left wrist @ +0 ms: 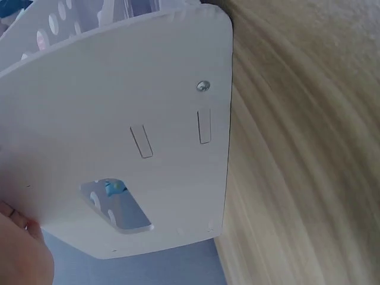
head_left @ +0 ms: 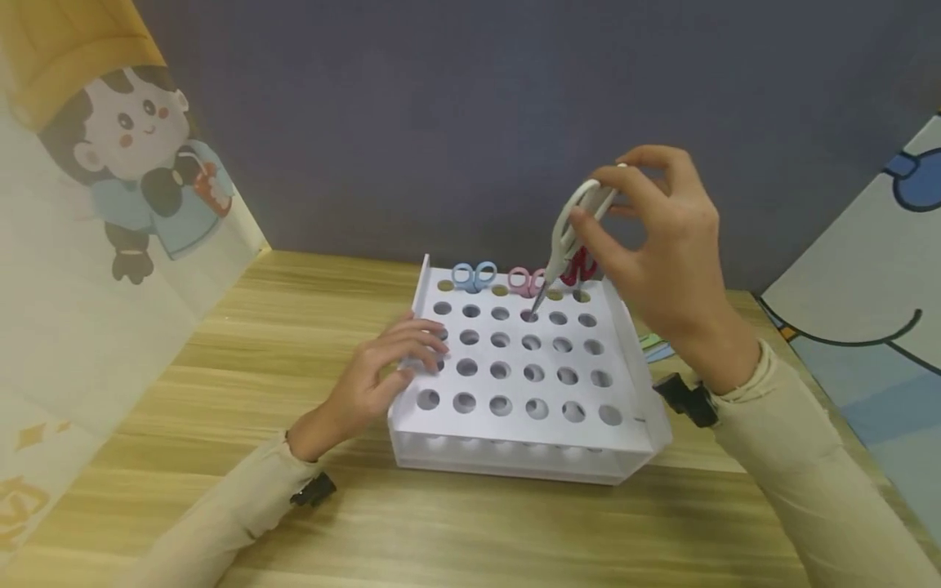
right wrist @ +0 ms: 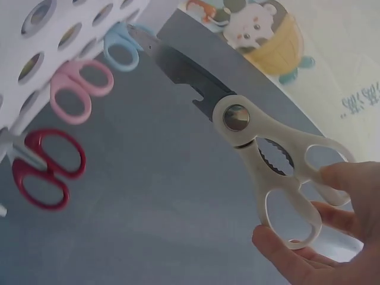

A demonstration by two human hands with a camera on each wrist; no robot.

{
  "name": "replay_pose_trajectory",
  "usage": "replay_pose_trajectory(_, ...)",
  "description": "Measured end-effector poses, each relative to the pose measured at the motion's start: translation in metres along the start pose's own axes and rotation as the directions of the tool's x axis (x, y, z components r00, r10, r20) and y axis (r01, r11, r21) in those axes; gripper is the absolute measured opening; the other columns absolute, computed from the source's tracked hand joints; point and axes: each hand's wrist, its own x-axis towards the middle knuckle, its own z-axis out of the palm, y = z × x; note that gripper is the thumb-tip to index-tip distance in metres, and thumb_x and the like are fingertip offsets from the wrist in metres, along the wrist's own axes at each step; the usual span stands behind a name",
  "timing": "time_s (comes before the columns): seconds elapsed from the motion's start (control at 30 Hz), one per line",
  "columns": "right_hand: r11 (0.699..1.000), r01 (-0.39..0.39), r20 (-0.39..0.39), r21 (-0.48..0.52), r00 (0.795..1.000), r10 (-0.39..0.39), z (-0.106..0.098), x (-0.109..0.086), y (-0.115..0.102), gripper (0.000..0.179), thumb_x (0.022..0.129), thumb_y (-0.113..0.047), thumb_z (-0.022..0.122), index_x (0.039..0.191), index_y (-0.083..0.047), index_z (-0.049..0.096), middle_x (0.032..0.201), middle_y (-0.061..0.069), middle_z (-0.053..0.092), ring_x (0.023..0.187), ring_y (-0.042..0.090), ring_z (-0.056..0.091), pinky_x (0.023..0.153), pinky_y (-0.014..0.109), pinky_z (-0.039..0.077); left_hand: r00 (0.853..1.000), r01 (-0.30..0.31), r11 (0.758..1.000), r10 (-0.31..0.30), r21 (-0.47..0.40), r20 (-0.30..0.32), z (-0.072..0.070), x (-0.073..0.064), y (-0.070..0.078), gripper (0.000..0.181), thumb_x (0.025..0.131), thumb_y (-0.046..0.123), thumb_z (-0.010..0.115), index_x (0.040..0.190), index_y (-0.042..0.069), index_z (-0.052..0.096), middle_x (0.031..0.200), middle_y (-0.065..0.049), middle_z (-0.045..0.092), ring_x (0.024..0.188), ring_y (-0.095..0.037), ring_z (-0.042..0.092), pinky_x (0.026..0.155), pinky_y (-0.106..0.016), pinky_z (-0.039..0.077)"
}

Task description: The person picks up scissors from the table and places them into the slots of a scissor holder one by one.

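My right hand (head_left: 665,237) holds a pair of white-handled kitchen scissors (right wrist: 236,117) by the handle loops, blades pointing down. Their tip overlaps a hole in the second row from the back of the white perforated rack (head_left: 507,426). Along the back row, light blue scissors (head_left: 474,283), pink scissors (head_left: 527,287) and dark red scissors (right wrist: 50,168) stand in holes with their handles up. My left hand (head_left: 371,367) rests on the rack's left edge, fingers spread over the top. The left wrist view shows the rack's side panel (left wrist: 172,178) with a cut-out.
The rack stands on a wood-grain table (head_left: 294,327) before a dark back panel (head_left: 412,122). Just right of the rack lies a flat green and blue thing (head_left: 657,349). A side wall (head_left: 59,269) with a cartoon print rises on the left.
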Motion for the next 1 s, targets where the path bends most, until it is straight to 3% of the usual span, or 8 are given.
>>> replay_pose_trajectory(0.33, 0.998, 0.014, 0.131, 0.063, 0.991, -0.022, 0.037, 0.013, -0.005, 0.03, 0.09, -0.021, 0.072, 0.114, -0.003, 0.068, 0.122, 0.018, 0.051, 0.091, 0.023, 0.067, 0.087, 0.034, 0.056, 0.999, -0.028, 1.0, 0.028, 0.01, -0.029, 0.004, -0.002, -0.002, 0.023, 0.084, 0.002, 0.045, 0.087, 0.008, 0.066, 0.105, -0.012, 0.071, 0.124, -0.032, 0.056, 0.121, -0.054, 0.021)
replay_pose_trajectory(0.7, 0.995, 0.018, 0.227, 0.097, 0.973, -0.039, 0.054, 0.01, -0.019, 0.031, 0.091, -0.022, 0.072, 0.117, -0.006, 0.067, 0.121, 0.015, 0.052, 0.091, 0.022, 0.065, 0.082, 0.035, 0.057, 0.999, -0.031, 0.999, 0.031, -0.004, -0.037, 0.005, -0.001, -0.002, 0.022, 0.084, 0.002, 0.045, 0.085, 0.008, 0.066, 0.105, -0.011, 0.071, 0.124, -0.034, 0.056, 0.121, -0.055, 0.021)
replay_pose_trajectory(0.83, 0.995, 0.028, 0.281, 0.094, 0.958, -0.053, 0.058, 0.007, -0.024, 0.031, 0.092, -0.025, 0.07, 0.117, -0.006, 0.066, 0.122, 0.016, 0.051, 0.092, 0.023, 0.063, 0.078, 0.035, 0.058, 0.999, -0.033, 0.999, 0.033, -0.005, -0.042, 0.005, -0.002, -0.002, 0.022, 0.085, 0.003, 0.045, 0.085, 0.007, 0.066, 0.104, -0.011, 0.071, 0.123, -0.033, 0.056, 0.121, -0.053, 0.021)
replay_pose_trajectory(1.0, 0.997, -0.011, 0.383, 0.07, 0.924, -0.016, 0.066, 0.001, -0.027, 0.03, 0.093, -0.028, 0.069, 0.115, -0.008, 0.066, 0.126, 0.016, 0.051, 0.088, 0.024, 0.066, 0.068, 0.03, 0.06, 0.998, -0.03, 1.0, 0.029, -0.006, -0.049, 0.004, -0.002, -0.002, 0.022, 0.085, 0.004, 0.045, 0.086, 0.007, 0.067, 0.104, -0.011, 0.071, 0.123, -0.032, 0.056, 0.121, -0.054, 0.021)
